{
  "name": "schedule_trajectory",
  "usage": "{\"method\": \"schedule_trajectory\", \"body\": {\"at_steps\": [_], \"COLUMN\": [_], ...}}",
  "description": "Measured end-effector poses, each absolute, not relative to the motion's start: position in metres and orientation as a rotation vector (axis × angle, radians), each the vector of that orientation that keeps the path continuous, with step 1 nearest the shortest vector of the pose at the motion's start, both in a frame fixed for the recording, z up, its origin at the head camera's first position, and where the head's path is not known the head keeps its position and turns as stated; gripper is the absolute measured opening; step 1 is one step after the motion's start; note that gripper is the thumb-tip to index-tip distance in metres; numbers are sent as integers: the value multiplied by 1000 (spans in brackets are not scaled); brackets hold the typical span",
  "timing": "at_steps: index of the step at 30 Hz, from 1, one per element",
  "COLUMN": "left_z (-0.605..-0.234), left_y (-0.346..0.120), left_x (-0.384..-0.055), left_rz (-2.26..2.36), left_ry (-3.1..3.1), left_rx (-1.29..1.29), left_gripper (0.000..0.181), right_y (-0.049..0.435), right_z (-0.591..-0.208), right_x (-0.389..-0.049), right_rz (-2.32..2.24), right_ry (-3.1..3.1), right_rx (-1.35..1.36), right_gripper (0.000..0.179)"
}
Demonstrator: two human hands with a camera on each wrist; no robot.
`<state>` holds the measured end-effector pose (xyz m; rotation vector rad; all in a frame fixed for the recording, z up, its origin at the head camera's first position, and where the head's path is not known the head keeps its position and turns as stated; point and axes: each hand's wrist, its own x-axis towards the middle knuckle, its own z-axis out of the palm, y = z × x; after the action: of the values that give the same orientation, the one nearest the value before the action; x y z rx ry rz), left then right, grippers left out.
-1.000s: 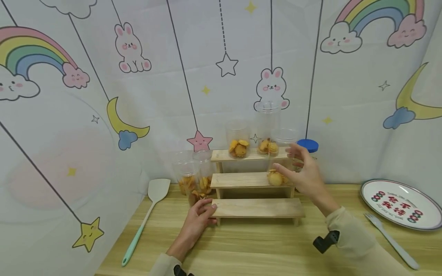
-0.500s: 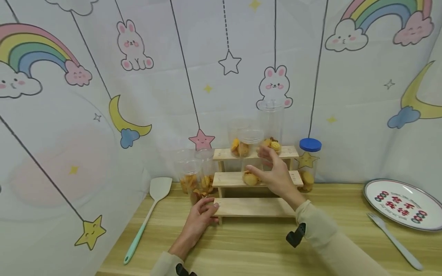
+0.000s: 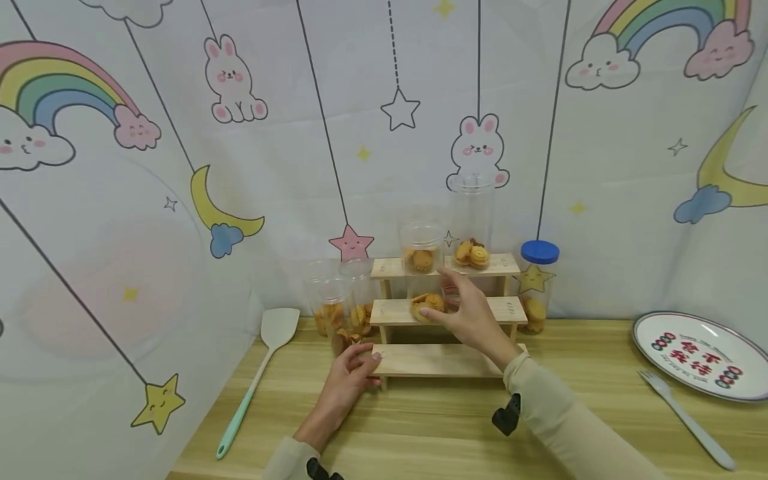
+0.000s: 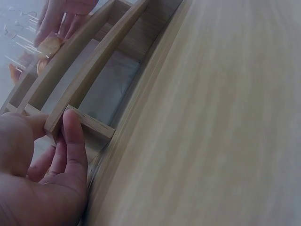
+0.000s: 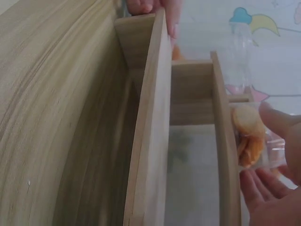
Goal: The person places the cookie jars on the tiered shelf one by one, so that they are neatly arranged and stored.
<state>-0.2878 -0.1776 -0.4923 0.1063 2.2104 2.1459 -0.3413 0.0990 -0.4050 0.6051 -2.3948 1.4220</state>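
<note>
A three-step wooden display stand (image 3: 450, 360) stands on the table. My left hand (image 3: 348, 377) grips the left end of its lowest step, and the left wrist view shows the fingers (image 4: 73, 136) curled around that corner. On the middle step, left of its centre, is a clear plastic jar (image 3: 422, 283) with biscuits in the bottom. My right hand (image 3: 474, 317) holds this jar from the right, thumb in front and fingers behind. In the right wrist view its biscuits (image 5: 248, 136) show between thumb and fingers. Two other clear biscuit jars (image 3: 473, 227) stand on the top step, one partly behind the held jar.
Several clear biscuit jars (image 3: 329, 313) stand left of the stand. A blue-lidded jar (image 3: 536, 293) is behind its right end. A turner with a green handle (image 3: 249, 393) lies at left. At right are a printed plate (image 3: 744, 383) and a grey fork (image 3: 690, 423). A patterned cloth hangs behind.
My right hand has carried the jar leftward along the middle step, from its right end to left of centre. My left hand has stayed on the lowest step. The view has shifted slightly.
</note>
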Motion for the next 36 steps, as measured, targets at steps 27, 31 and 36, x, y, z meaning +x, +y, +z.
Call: {"method": "schedule_trajectory", "body": {"at_steps": [27,31,36], "left_z": [-494,-495,-495], "left_y": [-176,-176,-174], "left_x": [-290,-289,-290], "left_rz": [2170,2166,2170], "left_ry": [2210,2216,2219], "left_rx": [128,118,100], "left_gripper": [56,57,54], "right_y": [249,264,272], "right_z": [-434,-446,-460], "right_x": [-321,-327,-340], "right_rz": [1420,1384,1337], "right_ry": [-2182,-2196,-2279], "right_rx": [87,-49,-33], "right_gripper": [39,52,81]}}
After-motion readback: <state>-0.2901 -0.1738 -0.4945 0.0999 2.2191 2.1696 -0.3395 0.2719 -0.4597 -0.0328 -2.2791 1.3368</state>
